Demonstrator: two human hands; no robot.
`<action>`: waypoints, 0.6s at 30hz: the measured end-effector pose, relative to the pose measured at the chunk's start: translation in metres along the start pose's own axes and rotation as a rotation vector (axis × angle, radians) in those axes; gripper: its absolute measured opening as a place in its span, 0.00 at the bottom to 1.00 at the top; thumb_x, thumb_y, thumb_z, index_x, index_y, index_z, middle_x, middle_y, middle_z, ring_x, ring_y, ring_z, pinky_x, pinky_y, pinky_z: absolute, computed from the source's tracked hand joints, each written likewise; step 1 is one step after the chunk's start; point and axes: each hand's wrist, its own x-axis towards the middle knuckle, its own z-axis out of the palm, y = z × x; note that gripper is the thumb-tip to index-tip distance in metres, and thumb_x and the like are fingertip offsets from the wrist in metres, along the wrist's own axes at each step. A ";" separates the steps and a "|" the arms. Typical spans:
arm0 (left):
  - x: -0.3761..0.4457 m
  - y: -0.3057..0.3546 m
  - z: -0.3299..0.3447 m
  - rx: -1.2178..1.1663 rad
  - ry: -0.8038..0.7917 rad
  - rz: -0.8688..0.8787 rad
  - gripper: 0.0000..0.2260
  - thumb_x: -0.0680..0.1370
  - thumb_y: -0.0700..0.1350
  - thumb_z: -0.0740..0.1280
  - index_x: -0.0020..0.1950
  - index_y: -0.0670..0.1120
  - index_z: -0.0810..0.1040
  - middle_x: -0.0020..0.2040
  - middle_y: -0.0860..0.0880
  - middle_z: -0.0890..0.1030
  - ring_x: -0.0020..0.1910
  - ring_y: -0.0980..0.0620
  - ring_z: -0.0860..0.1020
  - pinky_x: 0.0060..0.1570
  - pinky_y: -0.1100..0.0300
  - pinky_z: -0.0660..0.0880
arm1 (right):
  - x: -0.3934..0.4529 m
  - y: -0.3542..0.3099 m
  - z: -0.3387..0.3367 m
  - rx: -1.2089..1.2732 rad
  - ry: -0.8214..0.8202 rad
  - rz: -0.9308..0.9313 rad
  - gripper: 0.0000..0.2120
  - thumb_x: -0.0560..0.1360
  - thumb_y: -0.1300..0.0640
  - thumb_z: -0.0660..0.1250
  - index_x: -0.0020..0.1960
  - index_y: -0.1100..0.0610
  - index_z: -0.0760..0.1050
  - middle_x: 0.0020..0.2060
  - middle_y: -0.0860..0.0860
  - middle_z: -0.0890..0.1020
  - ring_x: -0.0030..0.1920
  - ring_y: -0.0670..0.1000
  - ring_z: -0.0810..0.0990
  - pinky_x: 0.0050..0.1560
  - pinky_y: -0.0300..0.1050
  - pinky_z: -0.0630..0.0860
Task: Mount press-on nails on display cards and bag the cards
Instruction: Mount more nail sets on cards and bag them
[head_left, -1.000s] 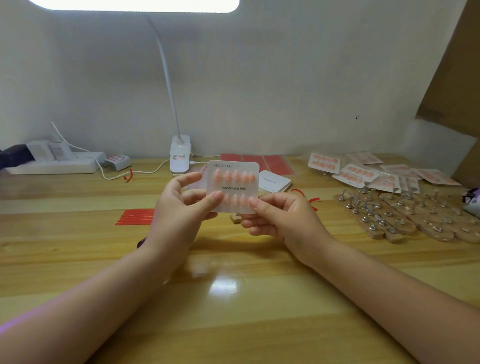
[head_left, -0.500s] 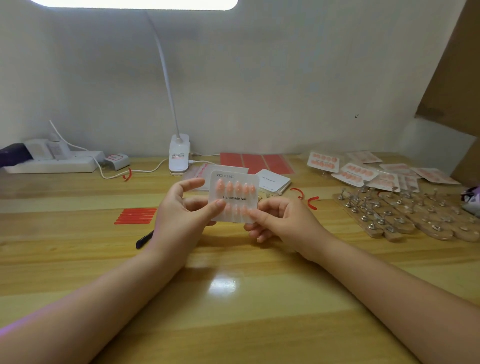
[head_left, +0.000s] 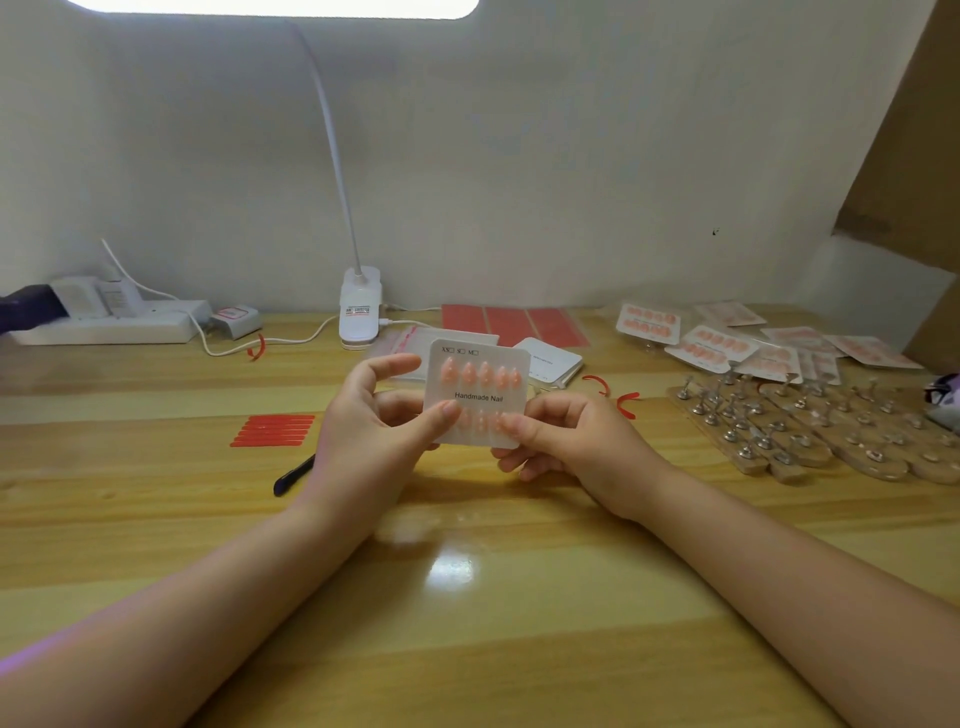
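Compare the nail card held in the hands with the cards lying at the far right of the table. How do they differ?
1. The held card is raised and tilted toward the camera; the far cards lie on the table.
2. The held card is gripped by the left hand and right hand; the far cards are untouched.
3. The held card is single; the far cards overlap in a loose pile.

Both carry pink nails in rows.
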 end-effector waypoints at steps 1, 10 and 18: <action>0.000 0.000 0.000 -0.002 -0.002 0.001 0.21 0.70 0.41 0.76 0.59 0.52 0.72 0.41 0.50 0.86 0.41 0.54 0.84 0.36 0.66 0.77 | 0.000 0.000 0.000 0.003 -0.004 -0.005 0.07 0.69 0.55 0.72 0.41 0.58 0.81 0.38 0.59 0.85 0.38 0.54 0.84 0.35 0.41 0.80; 0.002 -0.002 0.000 -0.003 0.048 -0.021 0.20 0.70 0.44 0.76 0.57 0.55 0.72 0.42 0.52 0.86 0.43 0.55 0.84 0.36 0.66 0.78 | 0.001 -0.001 -0.002 0.099 -0.088 0.005 0.17 0.72 0.50 0.67 0.48 0.63 0.81 0.43 0.60 0.85 0.40 0.55 0.85 0.37 0.43 0.81; 0.000 -0.003 0.000 0.000 0.011 -0.053 0.23 0.69 0.47 0.76 0.60 0.55 0.72 0.42 0.51 0.86 0.41 0.54 0.84 0.38 0.64 0.79 | 0.000 0.001 -0.001 0.019 -0.005 0.017 0.08 0.76 0.60 0.68 0.46 0.65 0.80 0.39 0.60 0.85 0.37 0.52 0.84 0.37 0.40 0.81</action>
